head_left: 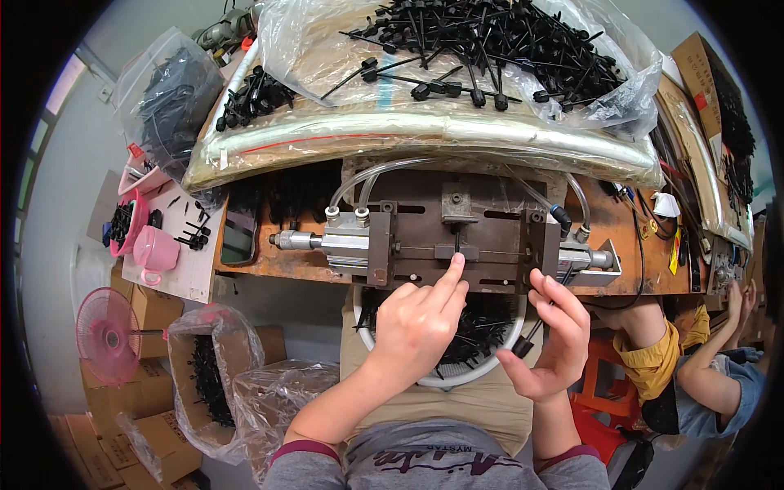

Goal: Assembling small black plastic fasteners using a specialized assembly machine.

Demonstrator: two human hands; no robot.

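A wooden counter (658, 271) ran beneath a brown metal fixture (498, 229) with a silver cylinder at either end. Behind the fixture lay a broad plastic-wrapped board (441, 131), heaped with black stalked pieces (490, 37). In front of the fixture and lower down, a white tub (445, 381) sat at the person's lap, loaded with more dark pieces.

The left hand (420, 322) reached over the fixture's front edge, one finger stretched straight and the others bent in; whether those pinched anything, I could not tell. The right hand (559, 331) was just in front of the fixture's right end, its fingers loosely curved and set apart from the thumb. A single black piece (523, 347) lay between them, head toward the thumb; how firmly it was held could not be seen. A small dark block (443, 251) sat at the middle of the fixture, the stretched fingertip at its front edge.

The step in hand looked like pressing or positioning something at that block. The next move, I judged, called for a steady fingertip, then fingers well clear of the fixture.
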